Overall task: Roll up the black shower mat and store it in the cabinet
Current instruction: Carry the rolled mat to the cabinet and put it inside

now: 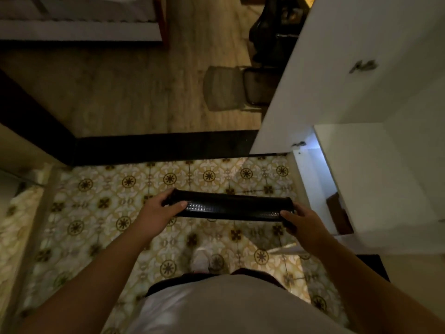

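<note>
The black shower mat (231,205) is rolled into a tight horizontal tube with a dotted surface, held in the air above the patterned floor. My left hand (160,208) grips its left end and my right hand (304,221) grips its right end. The white cabinet (375,179) stands at the right, close to the mat's right end. Its door (337,75) is swung open, and a lit gap (320,186) shows part of the inside with a brown object low down.
Yellow patterned tiles (96,213) cover the floor under me. A dark threshold strip (156,148) separates them from wooden flooring beyond. Chairs (226,90) stand by the cabinet door, and a bed (79,25) lies at the top left. My white-socked foot (201,260) is below the mat.
</note>
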Motion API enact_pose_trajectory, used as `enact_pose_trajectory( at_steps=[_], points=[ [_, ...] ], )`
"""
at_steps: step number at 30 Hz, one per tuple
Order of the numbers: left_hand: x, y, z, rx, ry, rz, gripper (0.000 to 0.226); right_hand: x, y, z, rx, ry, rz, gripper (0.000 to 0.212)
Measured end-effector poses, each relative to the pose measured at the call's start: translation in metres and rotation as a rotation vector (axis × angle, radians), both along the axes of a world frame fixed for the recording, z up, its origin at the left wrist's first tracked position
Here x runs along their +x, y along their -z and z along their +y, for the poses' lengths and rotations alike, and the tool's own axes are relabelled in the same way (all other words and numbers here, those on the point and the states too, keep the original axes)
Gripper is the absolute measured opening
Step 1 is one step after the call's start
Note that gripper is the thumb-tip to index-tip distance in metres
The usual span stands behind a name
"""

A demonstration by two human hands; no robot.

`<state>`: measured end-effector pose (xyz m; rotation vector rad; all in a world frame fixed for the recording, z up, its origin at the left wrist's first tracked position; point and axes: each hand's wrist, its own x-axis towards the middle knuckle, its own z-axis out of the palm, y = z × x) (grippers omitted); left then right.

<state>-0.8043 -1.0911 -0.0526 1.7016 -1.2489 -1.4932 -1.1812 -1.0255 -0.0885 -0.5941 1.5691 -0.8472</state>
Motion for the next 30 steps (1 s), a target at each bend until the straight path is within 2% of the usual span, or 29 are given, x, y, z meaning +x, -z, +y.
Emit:
enact_pose_trajectory(
  at_steps=[4, 8, 11, 15, 20, 24, 27, 30],
  points=[
    [-0.007, -0.005, -0.066, 0.018, 0.053, -0.015, 0.051, 0.006, -0.001, -0.041, -0.006, 0.111, 0.01, 0.043],
    [-0.027, -0.01, -0.122, 0.024, 0.138, -0.025, 0.036, -0.006, 0.001, -0.071, -0.055, 0.208, -0.041, 0.027],
    [-0.054, -0.007, -0.166, 0.04, 0.217, -0.039, 0.041, -0.023, 0.008, -0.093, -0.088, 0.285, -0.072, 0.023],
    [-0.096, 0.0, -0.221, 0.076, 0.293, -0.07, 0.058, -0.054, 0.027, -0.119, -0.077, 0.322, -0.063, 0.031],
    [-0.146, 0.007, -0.279, 0.095, 0.411, -0.107, 0.064, -0.091, 0.037, -0.147, -0.003, 0.363, -0.117, 0.041],
    [-0.181, 0.014, -0.319, 0.159, 0.47, -0.081, 0.065, -0.115, 0.028, -0.161, 0.008, 0.44, -0.054, 0.048],
    [-0.215, 0.023, -0.349, 0.199, 0.564, -0.061, 0.064, -0.133, 0.022, -0.166, -0.01, 0.548, -0.037, 0.045],
    [-0.251, 0.029, -0.377, 0.216, 0.692, -0.053, 0.059, -0.142, 0.016, -0.162, 0.004, 0.633, -0.059, 0.033]
  ],
)
